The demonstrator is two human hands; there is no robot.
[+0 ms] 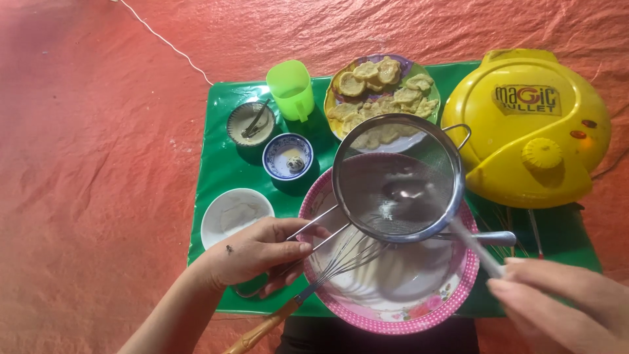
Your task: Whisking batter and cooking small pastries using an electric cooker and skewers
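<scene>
My left hand (255,252) grips the wire handle of a round metal sieve (398,177), held level above a pink-rimmed bowl (393,321) with pale batter inside. My right hand (563,305), at the lower right, holds a spoon (419,196) whose handle is blurred; its bowl end rests inside the sieve mesh. A whisk (327,272) with a wooden handle leans in the bowl under the sieve, its handle pointing toward the lower left.
On the green mat (223,118) stand a green cup (290,88), a plate of pale yellow cakes (383,92), a small metal bowl with a spoon (251,123), a blue-patterned bowl (287,156) and a white bowl (234,213). A yellow lidded electric cake maker (527,128) sits at the right.
</scene>
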